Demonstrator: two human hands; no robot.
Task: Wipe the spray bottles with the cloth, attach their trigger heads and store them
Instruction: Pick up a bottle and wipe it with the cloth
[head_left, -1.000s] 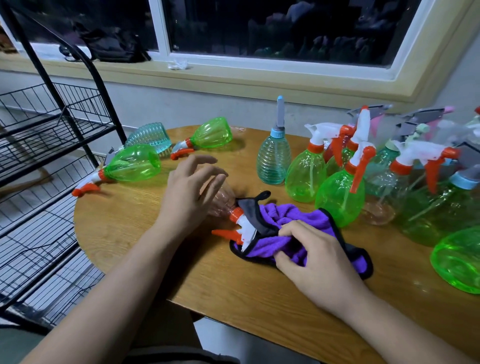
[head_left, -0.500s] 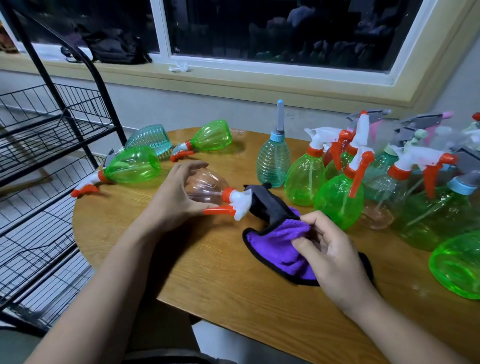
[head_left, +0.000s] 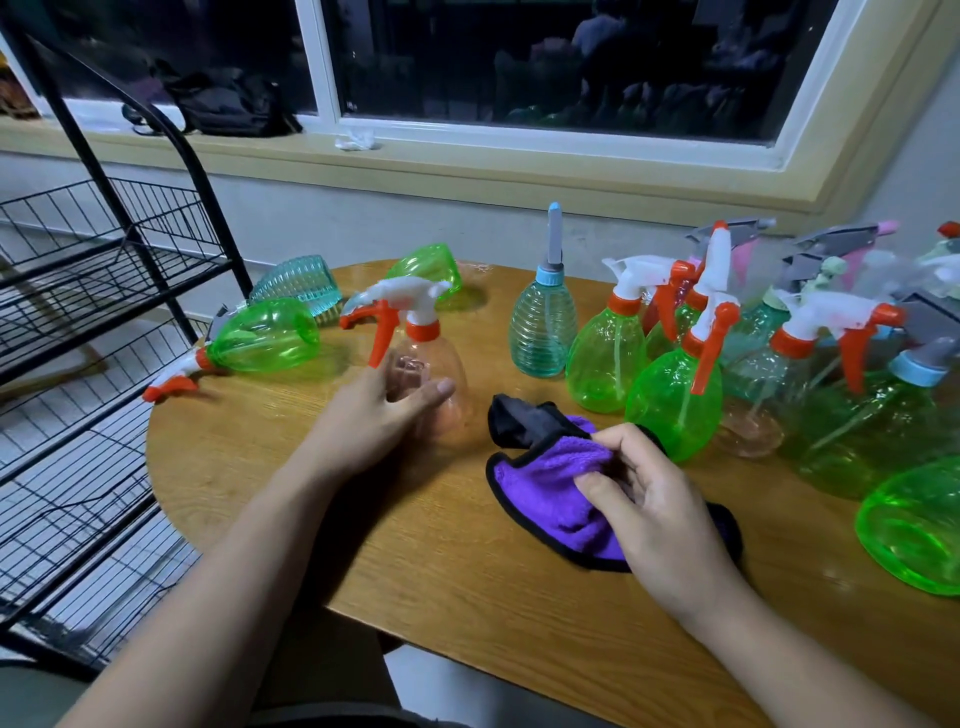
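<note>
The right hand (head_left: 654, 514) lies nearest, its grip closed on a bunched fold of the purple cloth (head_left: 540, 499), which rests on the wooden surface (head_left: 467, 597) and touches no bottle. Just beyond and to the left, the left hand (head_left: 374, 421) wraps its grip round the lower body of the clear bottle (head_left: 447, 384), which stands upright on the surface. Its white and orange trigger head (head_left: 395, 306) already sits on the neck, so this bottle appears wiped and assembled, ready for storing.

Farther back on the left, a green bottle (head_left: 265, 335), a teal ribbed bottle (head_left: 301, 283) and a second green bottle (head_left: 426, 267) lie on their sides. The first plainly has its head on. To the right a crowd of upright bottles (head_left: 675, 400) stands close together, most with heads fitted. Whether any of these has been wiped cannot be told. A green bottle at the right edge (head_left: 914, 525) is cut off, so its head cannot be seen.

The black wire rack (head_left: 78, 291) stands beside the surface on the left, and none of the bottles in view sits on it. Storing seems not yet begun, and most of the task looks to be still ahead.
</note>
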